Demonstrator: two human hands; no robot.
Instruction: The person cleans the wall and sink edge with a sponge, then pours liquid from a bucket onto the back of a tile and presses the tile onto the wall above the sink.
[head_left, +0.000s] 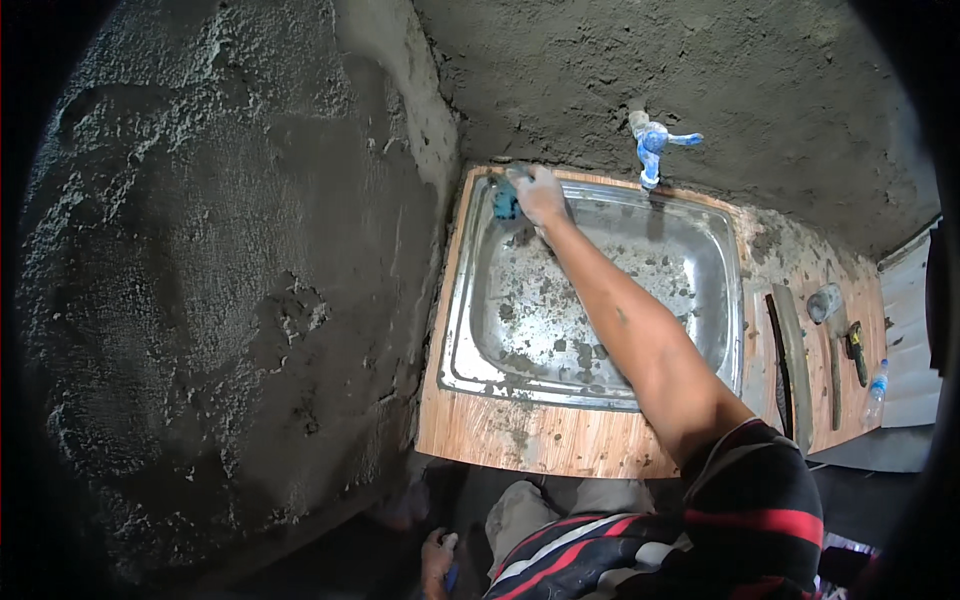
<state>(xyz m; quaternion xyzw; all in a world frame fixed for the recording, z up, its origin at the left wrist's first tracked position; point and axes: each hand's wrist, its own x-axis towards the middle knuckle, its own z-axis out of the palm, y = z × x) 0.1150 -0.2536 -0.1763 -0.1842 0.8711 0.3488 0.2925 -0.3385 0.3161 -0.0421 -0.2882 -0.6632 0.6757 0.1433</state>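
Note:
My right hand [541, 197] reaches across to the far left corner of a steel sink [700, 372]. Its fingers are closed on a dark teal sponge [506, 205], pressed near the sink's rim. Grey mortar smears and crumbs lie across the basin. Down below the counter's front edge, my left hand [437, 556] hangs in shadow with its fingers curled. Something blue shows beside it, too dim to name.
A blue tap [652, 143] juts from the rough cement wall behind the sink. Wet plaster covers the left wall [250, 250]. On the wood-patterned counter [560, 437], at right, lie a long strip [791, 360], a hammer [834, 350], a yellow-black tool [856, 352] and a bottle [878, 385].

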